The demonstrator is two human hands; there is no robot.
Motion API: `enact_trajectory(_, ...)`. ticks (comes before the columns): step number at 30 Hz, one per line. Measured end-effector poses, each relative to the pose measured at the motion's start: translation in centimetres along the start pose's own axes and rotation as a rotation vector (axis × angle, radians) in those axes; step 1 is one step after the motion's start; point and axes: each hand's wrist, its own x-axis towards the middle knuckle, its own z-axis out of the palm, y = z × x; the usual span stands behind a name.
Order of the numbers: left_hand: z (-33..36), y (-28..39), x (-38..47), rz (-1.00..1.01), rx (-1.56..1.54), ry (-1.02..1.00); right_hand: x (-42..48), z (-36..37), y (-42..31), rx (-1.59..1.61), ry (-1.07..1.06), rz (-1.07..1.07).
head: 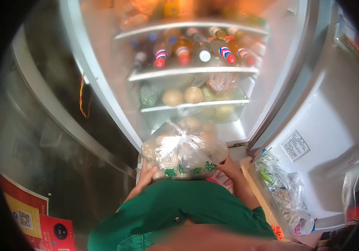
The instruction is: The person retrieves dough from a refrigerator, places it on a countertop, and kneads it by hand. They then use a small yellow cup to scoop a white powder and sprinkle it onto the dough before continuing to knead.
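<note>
A large, knotted clear plastic bag with green printing, full of pale round items, is held in front of my body. My left hand grips its lower left side, and my right hand grips its lower right side. Just beyond the bag stands an opened refrigerator with white-edged shelves. Two round tan items and a tied plastic bag rest on a lower shelf. Capped bottles lie on the shelf above. The exact contents of the held bag cannot be told.
The opened refrigerator door is at the right, its bin holding bags of greens and a white tub. A dark glass door stands at the left, with red printed posters low down. Twisted wires hang beside the refrigerator.
</note>
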Motion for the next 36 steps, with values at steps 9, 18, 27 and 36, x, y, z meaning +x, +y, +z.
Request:
enact_trajectory(9,4.1,11.0,-3.7,0.083,-0.295,-0.118,-3.7,6.2,-1.8,0.051,0.138,-0.240)
enact_trajectory(18,9.9,28.9,1.9,0.545,-0.305,-0.244,-2.4,10.0,-24.4,0.368,0.396,-0.746)
enact_trajectory(27,14.9,45.8,13.2,0.437,-0.072,-0.228,3.1,8.2,-42.6,0.230,0.255,-0.650)
enact_trajectory(36,16.5,47.2,24.0,0.693,0.117,-0.002,12.8,5.8,-47.1,-0.577,0.568,-0.940)
